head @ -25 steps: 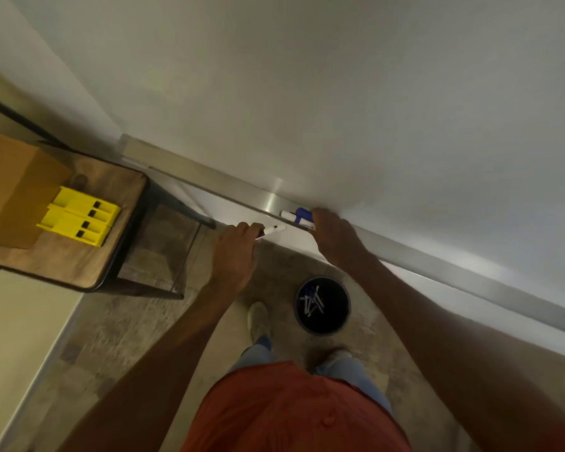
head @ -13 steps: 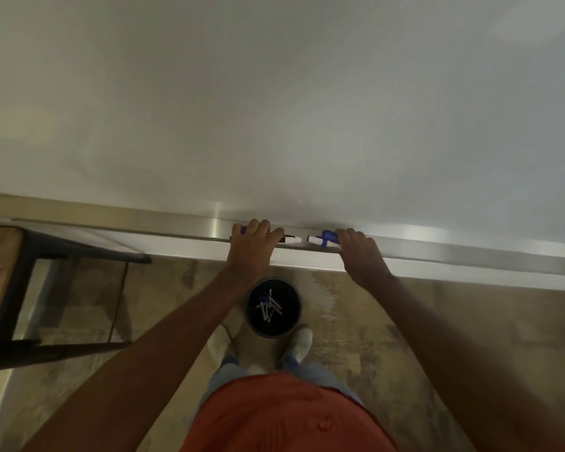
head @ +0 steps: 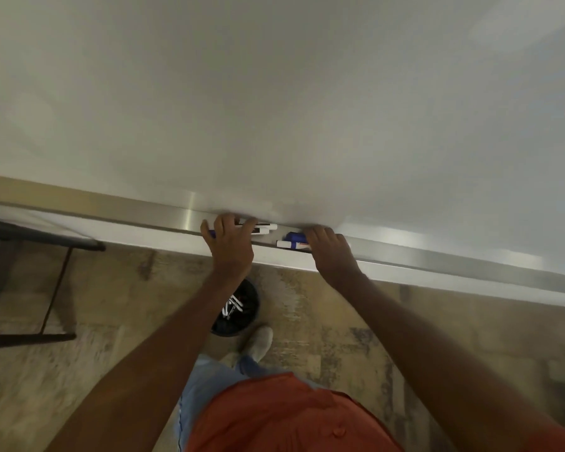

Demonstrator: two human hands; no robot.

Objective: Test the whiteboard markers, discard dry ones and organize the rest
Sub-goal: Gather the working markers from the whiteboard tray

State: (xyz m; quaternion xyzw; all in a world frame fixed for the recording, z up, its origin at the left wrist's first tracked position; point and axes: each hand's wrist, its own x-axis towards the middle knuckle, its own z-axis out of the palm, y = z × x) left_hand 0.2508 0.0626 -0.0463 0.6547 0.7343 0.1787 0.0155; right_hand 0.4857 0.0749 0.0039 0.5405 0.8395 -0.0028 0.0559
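both on the whiteboard tray (head: pixel 437 256): left hand (head: pixel 230 247) curled over black markers (head: pixel 261 229), right hand (head: pixel 328 252) gripping blue marker (head: pixel 292 241). bin (head: pixel 238 308) of markers on floor.

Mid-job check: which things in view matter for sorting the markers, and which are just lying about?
Job:
left hand on black-capped markers
right hand by blue-capped markers
tray
whiteboard
black bin holding markers

Lying about:
dark table frame at left
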